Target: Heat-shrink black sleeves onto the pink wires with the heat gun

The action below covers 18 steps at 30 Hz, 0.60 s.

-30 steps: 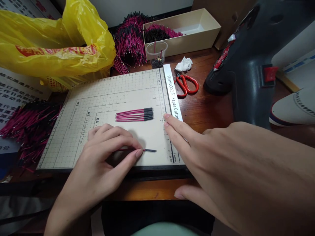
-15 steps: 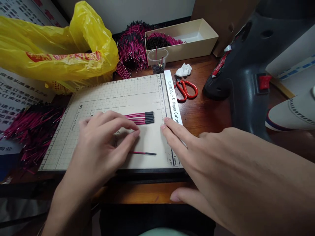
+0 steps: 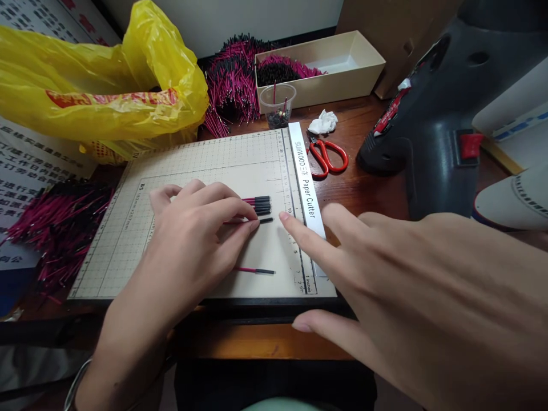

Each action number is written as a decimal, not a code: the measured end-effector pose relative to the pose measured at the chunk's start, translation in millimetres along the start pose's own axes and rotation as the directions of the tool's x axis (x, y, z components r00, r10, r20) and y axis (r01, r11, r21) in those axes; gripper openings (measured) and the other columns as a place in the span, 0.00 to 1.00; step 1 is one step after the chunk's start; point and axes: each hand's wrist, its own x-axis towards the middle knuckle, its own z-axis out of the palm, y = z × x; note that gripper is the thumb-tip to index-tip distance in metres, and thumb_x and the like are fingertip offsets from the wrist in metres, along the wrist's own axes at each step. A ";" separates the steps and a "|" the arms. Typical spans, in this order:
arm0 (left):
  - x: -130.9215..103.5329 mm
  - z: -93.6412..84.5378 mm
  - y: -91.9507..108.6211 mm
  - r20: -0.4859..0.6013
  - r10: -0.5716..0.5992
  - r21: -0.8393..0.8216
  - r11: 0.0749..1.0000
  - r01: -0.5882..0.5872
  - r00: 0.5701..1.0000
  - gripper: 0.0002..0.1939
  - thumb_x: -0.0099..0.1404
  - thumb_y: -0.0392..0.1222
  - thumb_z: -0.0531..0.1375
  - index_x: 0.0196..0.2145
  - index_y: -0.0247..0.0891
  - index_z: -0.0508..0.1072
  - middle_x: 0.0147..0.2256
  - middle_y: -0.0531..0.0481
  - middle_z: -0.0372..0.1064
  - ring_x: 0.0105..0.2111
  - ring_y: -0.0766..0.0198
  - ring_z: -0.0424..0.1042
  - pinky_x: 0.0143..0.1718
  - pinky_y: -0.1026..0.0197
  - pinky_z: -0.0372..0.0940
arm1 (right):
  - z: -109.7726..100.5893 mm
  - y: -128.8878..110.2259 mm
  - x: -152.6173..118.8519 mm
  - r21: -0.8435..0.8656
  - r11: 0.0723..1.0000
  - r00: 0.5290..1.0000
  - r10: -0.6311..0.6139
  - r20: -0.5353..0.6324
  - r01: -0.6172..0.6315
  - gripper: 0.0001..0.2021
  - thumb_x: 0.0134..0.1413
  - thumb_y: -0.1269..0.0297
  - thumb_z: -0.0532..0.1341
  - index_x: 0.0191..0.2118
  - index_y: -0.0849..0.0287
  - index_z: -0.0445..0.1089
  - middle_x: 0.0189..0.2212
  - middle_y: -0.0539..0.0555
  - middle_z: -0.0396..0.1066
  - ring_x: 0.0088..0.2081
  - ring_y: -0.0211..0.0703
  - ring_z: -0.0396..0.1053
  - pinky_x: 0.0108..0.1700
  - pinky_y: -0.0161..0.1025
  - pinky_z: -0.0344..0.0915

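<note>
On the paper cutter board (image 3: 192,154) lies a row of pink wires with black ends (image 3: 262,204), partly covered by my left hand (image 3: 199,234). The thumb and forefinger of that hand are pinched on one wire (image 3: 266,220), just below the row. Another single wire (image 3: 257,270) lies apart, nearer the front edge. My right hand (image 3: 368,268) has its fingers spread over the cutter's white rail (image 3: 305,182), its forefinger tip close to the black ends and nothing held.
Behind the board stand a wire pile (image 3: 233,80), a cardboard tray (image 3: 321,83) and a plastic cup (image 3: 278,108). Red scissors (image 3: 327,157) and crumpled tissue (image 3: 323,122) lie right of it, near a dark machine (image 3: 428,131). A yellow bag (image 3: 171,74) and more wires (image 3: 60,228) are left.
My left hand has shifted right and up to the row, and a wire now shows at its fingertips. My right hand's fingers have spread apart and moved slightly right.
</note>
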 end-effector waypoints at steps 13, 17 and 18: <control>-17.5 -6.7 -13.3 0.094 0.088 -0.155 0.985 -0.072 0.992 0.11 0.71 0.49 0.61 0.32 0.50 0.82 0.34 0.56 0.82 0.39 0.54 0.77 0.46 0.49 0.55 | 0.6 -20.2 -16.3 0.080 0.997 0.989 0.004 0.151 -0.016 0.39 0.52 0.57 0.66 0.71 0.60 0.67 0.12 0.46 0.58 0.15 0.45 0.50 0.27 0.47 0.36; -18.5 -7.0 -12.3 0.118 0.085 -0.202 0.977 -0.060 0.989 0.10 0.70 0.48 0.62 0.32 0.50 0.82 0.33 0.57 0.81 0.37 0.56 0.77 0.46 0.51 0.57 | -9.4 -19.3 -15.1 0.083 0.996 0.968 0.004 0.251 -0.026 0.40 0.54 0.66 0.63 0.74 0.60 0.63 0.13 0.47 0.63 0.16 0.46 0.57 0.27 0.48 0.42; -18.5 -6.9 -12.5 0.116 0.085 -0.210 0.976 -0.059 0.990 0.10 0.70 0.47 0.61 0.32 0.51 0.82 0.33 0.57 0.81 0.36 0.57 0.77 0.45 0.51 0.57 | -10.2 -19.1 -15.1 0.110 0.994 0.970 -0.001 0.245 -0.027 0.40 0.53 0.67 0.63 0.74 0.60 0.63 0.14 0.47 0.64 0.16 0.46 0.57 0.26 0.48 0.42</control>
